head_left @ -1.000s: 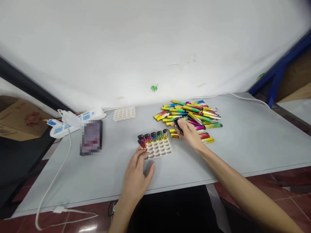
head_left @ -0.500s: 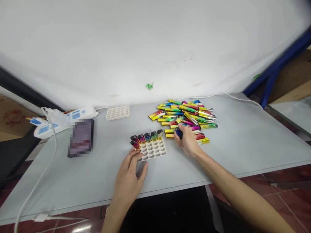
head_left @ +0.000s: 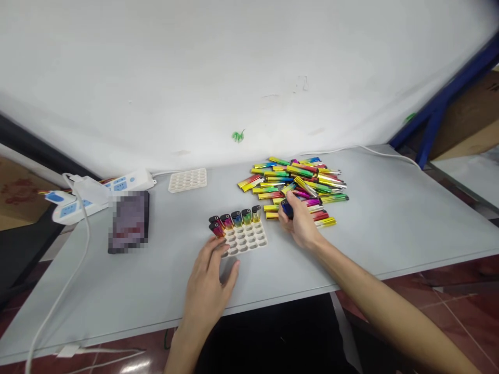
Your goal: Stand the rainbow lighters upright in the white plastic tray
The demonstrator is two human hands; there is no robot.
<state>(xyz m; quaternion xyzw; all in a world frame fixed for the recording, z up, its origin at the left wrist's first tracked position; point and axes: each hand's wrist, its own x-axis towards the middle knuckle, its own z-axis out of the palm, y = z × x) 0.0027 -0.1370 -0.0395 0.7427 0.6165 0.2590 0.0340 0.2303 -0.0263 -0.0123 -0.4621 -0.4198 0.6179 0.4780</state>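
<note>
The right hand (head_left: 298, 223) held a dark blue lighter (head_left: 287, 209), its fingers clamped around the body, at the near left edge of a heap of metallic, multicoloured lighters (head_left: 310, 182) lying on the gray counter (head_left: 374, 234). The left hand (head_left: 206, 283) lay palm down at the near left corner of a pale perforated tray (head_left: 245, 240); its thumb was spread from the other fingers, whose tips touched the tray edge. Six black-topped lighters (head_left: 236, 219) stood in the tray: five along the far row and one in front, at the left end. The remaining visible cells, in the nearer rows, were unfilled.

A second pale tray (head_left: 187, 180) lay farther back, near the wall (head_left: 187, 78). To the left were a dark device (head_left: 130, 222), its face pixelated, and a white power strip (head_left: 142, 181) with a white cable (head_left: 78, 265) descending past the counter's front edge.
</note>
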